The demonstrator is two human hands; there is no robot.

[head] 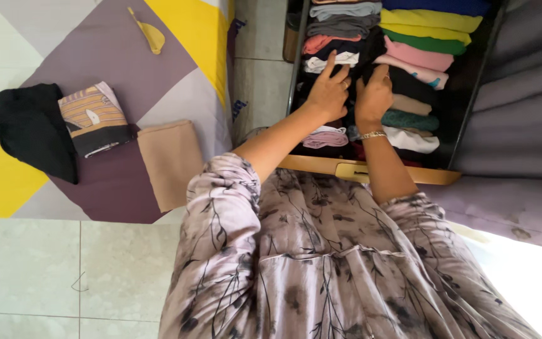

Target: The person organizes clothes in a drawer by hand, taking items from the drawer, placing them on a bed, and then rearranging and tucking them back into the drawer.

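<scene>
1. Filling the bottom centre of the frame: a grey-pink floral long-sleeved blouse [321, 263], sleeves ending near the elbows.
2. Showing at the lower left: pale green-white floor tiles [45, 270].
3. Running across just above the blouse, right of centre: the light wooden front of an open drawer [403, 174], with a recessed pull in the middle.
4. Lying inside the drawer, filed in two rows up to the top edge: folded clothes [418, 56] in white, teal, beige, black, pink, green, yellow, blue and grey.
5. Reaching into the drawer's middle: the left hand [329, 94], fingers spread and pressing into the folded stack, index finger pointing up, a ring on one finger; loose, not clenched on anything.
6. Sitting just beside it, to the right: the right hand [373, 94], a silver bracelet [371, 135] on the wrist, fingertips tucked down among dark folded pieces; impossible telling whether gripping one.
7. Lying at centre left on a patchwork bedspread of purple, yellow and white [158, 69]: a folded tan cloth [170, 160].
8. Resting further left on the same spread: a folded striped orange and black garment [94, 118], touching a black garment [32, 129].
9. Lying in the upper left: a small yellow plastic piece [150, 32].
</scene>
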